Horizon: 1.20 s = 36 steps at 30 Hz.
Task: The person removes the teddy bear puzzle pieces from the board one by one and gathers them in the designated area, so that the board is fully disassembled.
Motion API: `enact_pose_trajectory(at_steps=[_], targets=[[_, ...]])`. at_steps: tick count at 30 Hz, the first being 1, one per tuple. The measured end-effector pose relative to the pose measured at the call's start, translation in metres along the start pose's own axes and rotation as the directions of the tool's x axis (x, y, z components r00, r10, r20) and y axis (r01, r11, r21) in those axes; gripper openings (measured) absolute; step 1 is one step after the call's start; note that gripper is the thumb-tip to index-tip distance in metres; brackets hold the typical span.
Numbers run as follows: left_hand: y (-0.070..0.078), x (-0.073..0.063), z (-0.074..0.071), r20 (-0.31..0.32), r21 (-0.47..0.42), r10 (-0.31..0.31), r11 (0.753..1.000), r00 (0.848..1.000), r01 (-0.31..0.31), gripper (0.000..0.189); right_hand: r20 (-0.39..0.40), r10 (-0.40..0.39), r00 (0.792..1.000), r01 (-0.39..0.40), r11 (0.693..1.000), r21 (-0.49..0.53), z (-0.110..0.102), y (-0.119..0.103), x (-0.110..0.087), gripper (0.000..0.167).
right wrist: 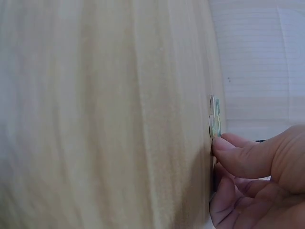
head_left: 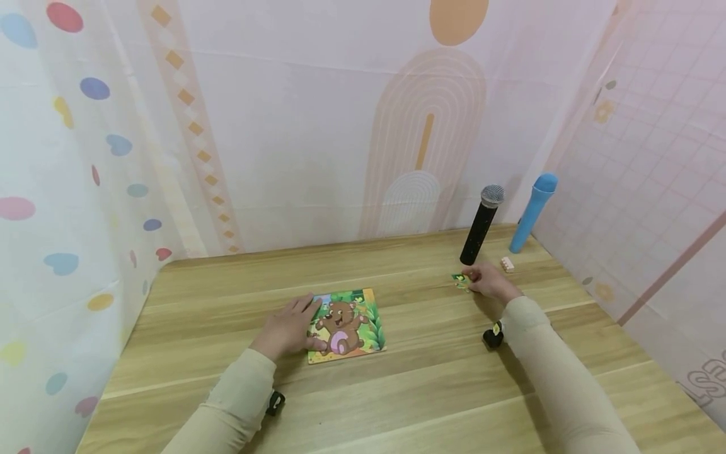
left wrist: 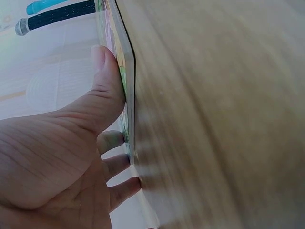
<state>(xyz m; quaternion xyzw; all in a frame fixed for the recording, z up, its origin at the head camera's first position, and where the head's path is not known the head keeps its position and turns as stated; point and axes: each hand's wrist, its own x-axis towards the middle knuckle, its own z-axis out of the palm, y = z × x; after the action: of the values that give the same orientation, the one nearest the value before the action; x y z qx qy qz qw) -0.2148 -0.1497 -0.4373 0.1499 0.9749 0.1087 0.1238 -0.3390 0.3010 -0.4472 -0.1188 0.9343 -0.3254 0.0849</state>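
A square picture puzzle (head_left: pixel 368 315) showing a brown bear lies flat on the wooden table. My left hand (head_left: pixel 289 325) rests on its left side, fingers spread over the upper left corner and thumb near the lower left. In the left wrist view the thumb (left wrist: pixel 105 71) lies along the puzzle face, close to the board's edge (left wrist: pixel 131 71). Farther right, my right hand (head_left: pixel 490 282) pinches a small green and yellow puzzle piece (head_left: pixel 460 280) at the table surface. The right wrist view shows the piece (right wrist: pixel 215 119) beyond the thumb tip; the fingers hide part of it.
Behind the right hand a black microphone (head_left: pixel 479 230) with a silver head stands on the table. A blue microphone (head_left: pixel 529 217) stands farther right, near a small pink and white block (head_left: pixel 507 264). A patterned curtain (head_left: pixel 300 126) hangs along the table's back edge.
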Motion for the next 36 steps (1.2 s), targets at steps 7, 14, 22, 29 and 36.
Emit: enact_pose_trajectory(at_steps=[7, 14, 22, 29, 36], targets=[[0.0, 0.0, 0.004, 0.003, -0.005, -0.01, 1.0, 1.0, 0.01, 0.098, -0.029, 0.036, 0.999, -0.038, 0.998, -0.049, 0.005, -0.007, -0.005, 0.041], [0.0, 0.001, 0.005, 0.0, 0.006, -0.005, 1.0, 1.0, 0.005, 0.099, -0.04, 0.039, 0.998, -0.04, 0.998, -0.039, 0.006, -0.022, -0.006, 0.045], [0.0, 0.001, 0.004, 0.001, 0.013, -0.006, 1.0, 1.0, 0.006, 0.098, -0.018, 0.01, 1.0, -0.009, 1.0, 0.017, 0.012, -0.053, -0.003, 0.046], [0.0, 0.0, 0.003, 0.004, 0.019, -0.01, 1.0, 1.0, 0.01, 0.099, -0.028, -0.089, 0.996, 0.087, 0.995, -0.04, 0.023, -0.077, 0.004, 0.046], [0.001, -0.002, 0.002, 0.001, 0.027, -0.007, 1.0, 1.0, 0.007, 0.098, -0.032, -0.177, 0.984, 0.174, 0.982, -0.078, 0.04, -0.099, 0.01, 0.041]])
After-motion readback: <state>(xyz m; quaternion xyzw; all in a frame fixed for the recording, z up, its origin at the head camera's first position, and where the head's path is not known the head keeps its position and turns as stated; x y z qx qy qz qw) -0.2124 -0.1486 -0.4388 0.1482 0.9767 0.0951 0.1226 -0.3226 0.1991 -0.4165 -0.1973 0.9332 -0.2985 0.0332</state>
